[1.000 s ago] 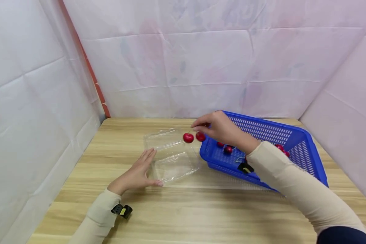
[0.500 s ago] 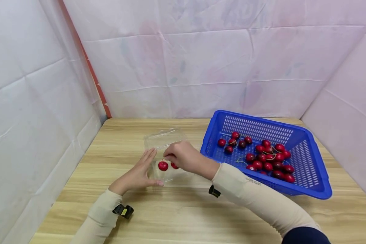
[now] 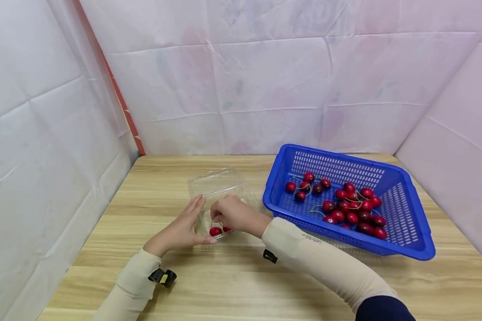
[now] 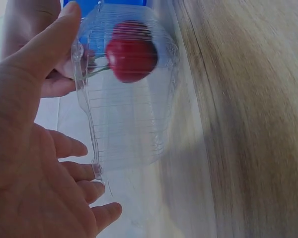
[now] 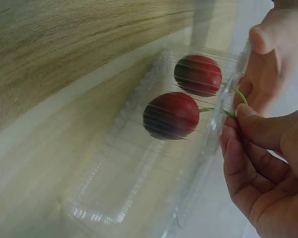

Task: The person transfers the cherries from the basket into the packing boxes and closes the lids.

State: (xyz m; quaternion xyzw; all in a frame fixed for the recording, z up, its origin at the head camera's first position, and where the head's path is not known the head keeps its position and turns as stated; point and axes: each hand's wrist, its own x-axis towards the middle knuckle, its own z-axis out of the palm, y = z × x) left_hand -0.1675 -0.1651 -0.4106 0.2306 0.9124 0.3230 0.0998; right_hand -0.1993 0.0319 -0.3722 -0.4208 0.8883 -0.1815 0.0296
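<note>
A clear plastic clamshell box lies with its lid raised on the table. My left hand rests against its left side, thumb at the near corner and fingers fairly straight. Over the box, my right hand pinches the green stems of two red cherries between thumb and fingertips. Both cherries hang inside the box near its front wall; whether they touch its floor I cannot tell. Through the plastic in the left wrist view, one cherry partly covers the other.
To the right stands a blue perforated basket holding several cherries with stems. The wooden table meets white sheet walls at the back and both sides.
My right hand has carried the two cherries left from beside the basket and lowered them into the clear box. The left hand has stayed at the box's side.
</note>
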